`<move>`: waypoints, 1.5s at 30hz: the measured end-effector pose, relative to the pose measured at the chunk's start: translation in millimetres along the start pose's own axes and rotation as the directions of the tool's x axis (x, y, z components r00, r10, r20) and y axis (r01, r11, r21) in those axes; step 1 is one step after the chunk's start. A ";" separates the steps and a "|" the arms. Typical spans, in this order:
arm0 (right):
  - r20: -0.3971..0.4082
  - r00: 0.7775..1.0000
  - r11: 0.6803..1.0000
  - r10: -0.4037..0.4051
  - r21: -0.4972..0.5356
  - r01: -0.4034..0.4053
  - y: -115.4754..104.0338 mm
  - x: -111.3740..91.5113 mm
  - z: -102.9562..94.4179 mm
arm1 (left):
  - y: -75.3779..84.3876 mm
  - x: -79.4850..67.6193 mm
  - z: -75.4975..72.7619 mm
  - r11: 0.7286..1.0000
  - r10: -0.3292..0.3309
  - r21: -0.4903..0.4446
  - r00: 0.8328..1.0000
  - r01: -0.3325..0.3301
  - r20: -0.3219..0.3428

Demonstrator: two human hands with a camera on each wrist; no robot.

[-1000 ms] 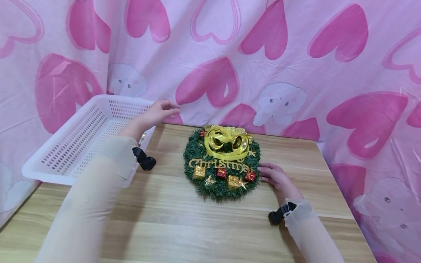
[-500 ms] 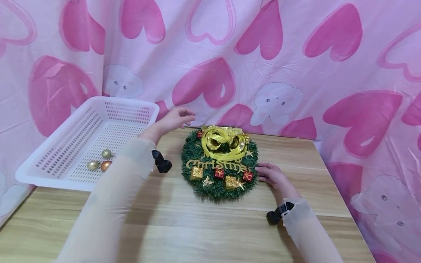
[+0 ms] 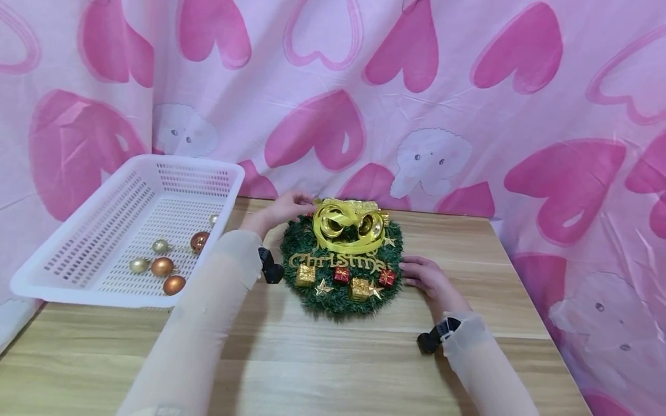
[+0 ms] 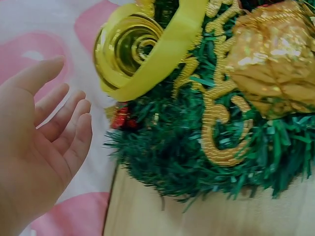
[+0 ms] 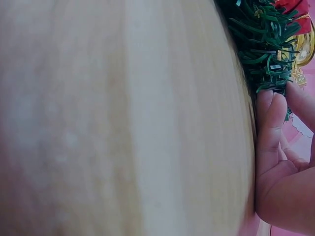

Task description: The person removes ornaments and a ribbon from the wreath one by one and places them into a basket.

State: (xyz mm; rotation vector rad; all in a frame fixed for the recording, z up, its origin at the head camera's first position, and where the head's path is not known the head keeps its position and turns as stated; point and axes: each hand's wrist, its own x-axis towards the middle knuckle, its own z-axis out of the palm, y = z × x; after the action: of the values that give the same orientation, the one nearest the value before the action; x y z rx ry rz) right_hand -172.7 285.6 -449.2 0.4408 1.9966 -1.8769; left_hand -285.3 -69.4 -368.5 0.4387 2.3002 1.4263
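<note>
A round green Christmas wreath (image 3: 343, 303) lies on the wooden table, trimmed with gold lettering, gold stars, small red and gold gift boxes and a looped yellow ribbon (image 3: 348, 247) with gold bells. My left hand (image 3: 283, 211) is at its upper left edge. In the left wrist view that hand (image 4: 47, 132) has loosely bent fingers, holds nothing and is a little apart from the greenery (image 4: 162, 162). At the right edge, my right hand (image 3: 432, 281) pinches the wreath's rim. The right wrist view shows its thumb and fingers (image 5: 272, 125) at the green tips (image 5: 266, 64).
To the left stands a white perforated plastic basket (image 3: 78, 296), holding several gold and copper-coloured baubles (image 3: 162, 266). Behind the table hangs a pink curtain (image 3: 322, 52) with hearts. The table's right edge runs beside the right forearm.
My left hand has moved right and down from over the basket's edge to the wreath's upper left, uncovering the baubles. The right hand has stayed at the wreath's right edge.
</note>
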 end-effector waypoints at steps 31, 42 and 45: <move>0.015 1.000 0.999 -0.006 -0.032 0.007 0.5 3.5 6.3 | -23.2 1.0 25.1 0.997 -0.048 0.064 0.999 0.048 -0.012; 0.011 1.000 0.999 -0.018 -0.044 0.018 0.5 5.4 2.2 | -12.2 3.5 13.9 1.000 -0.007 -0.017 1.000 0.007 -0.006; 0.011 1.000 0.999 -0.014 -0.040 0.015 1.1 5.6 1.2 | -3.9 4.1 12.5 0.999 0.001 -0.040 1.000 -0.001 0.004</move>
State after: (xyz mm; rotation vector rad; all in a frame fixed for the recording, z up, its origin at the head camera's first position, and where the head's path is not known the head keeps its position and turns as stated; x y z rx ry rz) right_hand -177.0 284.3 -452.8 0.4051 2.0312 -1.8409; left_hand -283.0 -59.5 -377.7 0.4310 2.2648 1.4676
